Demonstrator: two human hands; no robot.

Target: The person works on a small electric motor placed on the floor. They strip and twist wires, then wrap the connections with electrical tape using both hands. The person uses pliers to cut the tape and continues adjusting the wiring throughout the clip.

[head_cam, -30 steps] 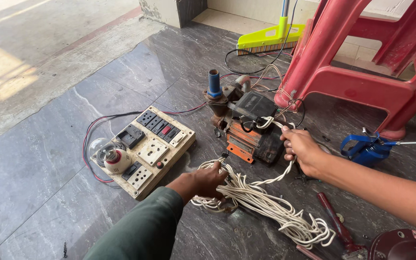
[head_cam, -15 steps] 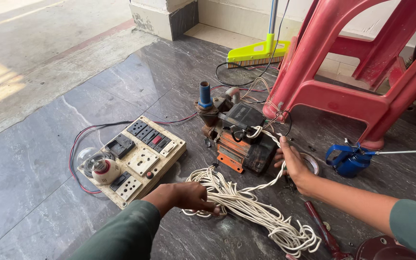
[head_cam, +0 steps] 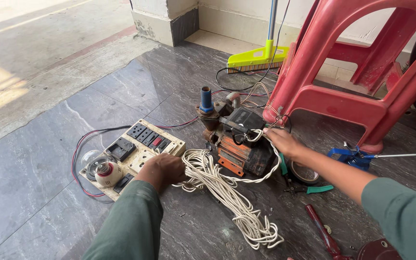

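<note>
At the far left a cream switchboard (head_cam: pixel 132 156) lies flat on the dark stone floor (head_cam: pixel 39 192), with black sockets, a red switch and a lamp holder (head_cam: pixel 106 173) at its near end; red and black leads loop out from its left side. Just right of it the left hand (head_cam: pixel 163 169) is closed around one end of a bundle of white cord (head_cam: pixel 227 192); the bundle's long axis runs from that hand down and to the right, ending in loose loops nearer the camera. Above the cord sits a rusty orange and black pump motor (head_cam: pixel 239 142) with a blue-capped pipe (head_cam: pixel 206 99) standing upright; a strand of the cord climbs over its right side. The right hand (head_cam: pixel 282 143) rests against that side, fingers pinching the strand at the motor's top; it is the nearer hand to the motor. Further right lie green-handled pliers (head_cam: pixel 309 188), a roll of tape (head_cam: pixel 304 172), a red-handled tool (head_cam: pixel 324 236) and a red plastic stool (head_cam: pixel 357 72).
</note>
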